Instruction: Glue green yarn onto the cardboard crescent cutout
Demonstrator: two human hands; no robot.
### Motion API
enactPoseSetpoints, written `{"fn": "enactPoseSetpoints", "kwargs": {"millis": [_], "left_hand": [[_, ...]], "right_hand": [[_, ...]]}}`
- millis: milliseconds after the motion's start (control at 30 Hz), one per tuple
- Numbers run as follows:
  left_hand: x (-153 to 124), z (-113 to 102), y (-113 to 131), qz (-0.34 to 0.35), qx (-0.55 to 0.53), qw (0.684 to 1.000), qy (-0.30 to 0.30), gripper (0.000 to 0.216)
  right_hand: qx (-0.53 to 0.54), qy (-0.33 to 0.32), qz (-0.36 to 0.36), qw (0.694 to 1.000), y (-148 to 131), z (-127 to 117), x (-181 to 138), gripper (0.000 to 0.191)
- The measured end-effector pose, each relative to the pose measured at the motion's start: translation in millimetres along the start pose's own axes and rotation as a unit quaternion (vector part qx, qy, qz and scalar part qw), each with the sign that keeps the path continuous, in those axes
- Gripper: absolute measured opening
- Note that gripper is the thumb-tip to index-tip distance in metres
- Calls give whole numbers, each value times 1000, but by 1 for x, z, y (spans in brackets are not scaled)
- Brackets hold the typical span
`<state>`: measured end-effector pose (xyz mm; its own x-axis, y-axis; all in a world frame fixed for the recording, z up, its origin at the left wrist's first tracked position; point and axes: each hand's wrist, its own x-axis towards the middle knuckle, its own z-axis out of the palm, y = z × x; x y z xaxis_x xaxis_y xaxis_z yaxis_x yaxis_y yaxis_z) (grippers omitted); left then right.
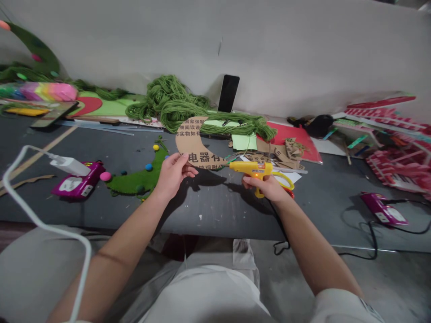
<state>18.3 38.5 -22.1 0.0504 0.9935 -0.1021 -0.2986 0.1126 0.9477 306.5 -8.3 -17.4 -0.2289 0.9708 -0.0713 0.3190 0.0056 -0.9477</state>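
Note:
My left hand (175,175) pinches the lower edge of a crescent-shaped cardboard piece (188,143) printed with black characters, holding it above the dark table. My right hand (269,186) is wrapped round a yellow hot glue gun (251,168), whose nozzle points left toward the right tip of the crescent. Whether the nozzle touches the cardboard I cannot tell. A black cord runs down from the glue gun. Left of my left hand lies a green felt crescent (131,181) with coloured pompoms. Yellow-handled scissors (284,179) lie just behind my right hand.
Green yarn (171,101) is heaped at the back beside an upright phone (229,93). Purple power strips (79,181) sit at both sides, with a white cable (20,197) looping on the left. Cardboard scraps (286,152) and red sheets (303,139) lie right; pink pieces (387,157) are stacked beyond.

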Motion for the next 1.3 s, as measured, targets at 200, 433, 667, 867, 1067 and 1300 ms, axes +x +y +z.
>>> {"fn": "enactPoseSetpoints", "kwargs": {"millis": [200, 433, 667, 867, 1067, 1300], "left_hand": [[-1, 1, 2, -3, -3, 1000, 3, 26], [-2, 3, 4, -6, -5, 1000, 4, 25], [-1, 1, 3, -2, -4, 1000, 1, 24], [-2, 2, 3, 0, 0, 1000, 2, 26], [-2, 2, 4, 1, -7, 1000, 3, 27], [-2, 4, 5, -3, -10, 1000, 8, 25]], "right_hand": [[-2, 7, 3, 1000, 0, 0, 0, 35], [5, -1, -9, 1000, 1, 0, -2, 32], [-12, -3, -5, 1000, 4, -1, -2, 34], [-27, 12, 5, 1000, 3, -2, -3, 34], [-32, 19, -1, 999, 2, -6, -3, 32], [-49, 33, -9, 998, 4, -10, -4, 34]]}}
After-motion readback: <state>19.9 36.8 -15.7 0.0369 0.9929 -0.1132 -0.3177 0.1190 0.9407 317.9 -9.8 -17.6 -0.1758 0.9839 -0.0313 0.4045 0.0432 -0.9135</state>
